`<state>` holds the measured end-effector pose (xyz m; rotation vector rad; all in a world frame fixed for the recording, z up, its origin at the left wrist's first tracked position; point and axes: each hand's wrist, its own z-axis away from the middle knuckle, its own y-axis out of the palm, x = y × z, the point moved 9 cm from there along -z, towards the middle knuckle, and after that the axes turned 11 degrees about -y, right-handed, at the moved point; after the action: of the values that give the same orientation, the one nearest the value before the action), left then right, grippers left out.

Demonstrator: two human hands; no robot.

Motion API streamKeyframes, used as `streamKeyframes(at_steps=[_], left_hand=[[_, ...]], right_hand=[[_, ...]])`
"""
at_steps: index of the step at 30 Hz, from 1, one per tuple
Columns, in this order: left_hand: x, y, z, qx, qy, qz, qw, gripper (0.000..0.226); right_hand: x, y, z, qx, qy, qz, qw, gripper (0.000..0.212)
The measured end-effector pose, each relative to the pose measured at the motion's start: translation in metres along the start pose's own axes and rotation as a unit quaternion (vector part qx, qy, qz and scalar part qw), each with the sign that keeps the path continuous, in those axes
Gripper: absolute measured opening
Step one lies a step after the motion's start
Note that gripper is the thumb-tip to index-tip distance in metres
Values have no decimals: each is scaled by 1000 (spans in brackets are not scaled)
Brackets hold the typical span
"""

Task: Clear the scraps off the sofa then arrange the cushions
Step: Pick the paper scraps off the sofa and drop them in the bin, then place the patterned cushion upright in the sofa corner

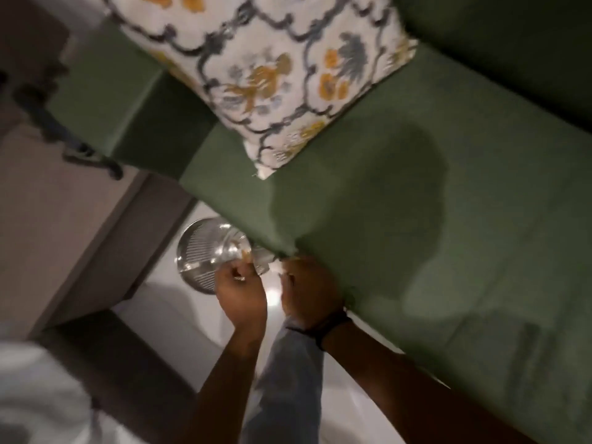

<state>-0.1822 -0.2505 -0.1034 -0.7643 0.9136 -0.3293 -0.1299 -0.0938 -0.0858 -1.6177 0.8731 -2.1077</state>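
We see two bare forearms with no sleeves reaching the wrists. Our left hand [241, 291] carries nothing on its wrist, while our right hand [312, 291] has a dark band [333, 325] wrapped around the wrist, narrow and blackish; blur hides whether it is a watch or a strap. Below the arms, a leg in pale blue-grey trousers [288, 373] shows, the fabric soft and faintly creased.

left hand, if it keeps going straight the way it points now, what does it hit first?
Probably the shiny metal plate. The left hand points up and slightly left in the picture, fingers curled, and the plate lies right ahead of its knuckles. The frame is blurred and depth unclear, so it may already be touching.
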Motion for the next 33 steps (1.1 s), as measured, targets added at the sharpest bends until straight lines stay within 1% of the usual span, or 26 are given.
streamKeyframes(at_steps=[1,3,5,7,8,9,10,11,12,13,15,16,17,19,20,21,22,24,26,27,28,30,32,33], left_hand=[[7,-8,-21,-12,-24,1,1000,17],[21,-15,-68,-11,-64,-3,998,16],[38,-9,-104,24,-126,7,992,10],[53,-3,-122,58,-209,53,975,3],[56,-5,-126,57,-237,69,967,8],[52,-9,-127,46,-244,75,966,14],[38,-15,-123,33,-228,73,970,15],[21,-18,-115,28,-201,74,976,19],[-3,-15,-103,43,-169,79,982,24],[-30,-8,-89,74,-132,95,984,32],[-88,11,-57,160,-62,136,976,52],[-116,19,-42,197,-31,140,970,65],[-144,30,-33,227,-7,142,963,79],[-194,46,-23,263,18,182,947,96],[-217,52,-25,263,34,215,940,98],[-236,55,-29,252,53,250,933,96],[-253,57,-34,238,67,286,926,93],[-272,64,-44,218,66,340,912,92],[-276,70,-48,216,43,385,896,92],[-276,73,-50,219,32,401,889,90],[-276,75,-50,227,27,407,884,88],[-276,79,-46,260,43,399,878,85],[-275,78,-43,284,67,385,876,85],[-278,78,-42,289,76,376,877,87]], right_hand=[[16,29,-15,37,-11,-9,999,20],[39,81,-45,97,0,-49,994,25],[47,117,-70,166,38,-27,985,27],[47,128,-85,205,78,8,976,31],[51,122,-89,217,80,27,973,35],[56,102,-97,195,57,49,978,40],[63,70,-107,135,22,75,988,40],[65,31,-112,55,-16,105,993,36],[59,-15,-116,-30,-29,128,991,32],[43,-60,-118,-99,0,119,988,29],[4,-143,-127,-211,78,60,972,24],[-15,-177,-137,-256,104,23,961,26],[-32,-208,-153,-286,124,-16,950,37],[-56,-253,-200,-294,140,-82,942,77],[-62,-269,-226,-287,133,-109,943,92],[-67,-278,-252,-271,123,-135,945,99],[-71,-285,-277,-249,114,-156,949,102],[-72,-285,-318,-179,104,-195,959,100],[-69,-270,-338,-99,110,-257,955,95],[-69,-264,-342,-77,110,-285,949,93],[-68,-262,-341,-74,105,-313,941,91],[-68,-265,-326,-115,92,-368,918,89],[-72,-277,-292,-192,83,-385,899,90],[-73,-286,-269,-234,73,-371,896,85]])
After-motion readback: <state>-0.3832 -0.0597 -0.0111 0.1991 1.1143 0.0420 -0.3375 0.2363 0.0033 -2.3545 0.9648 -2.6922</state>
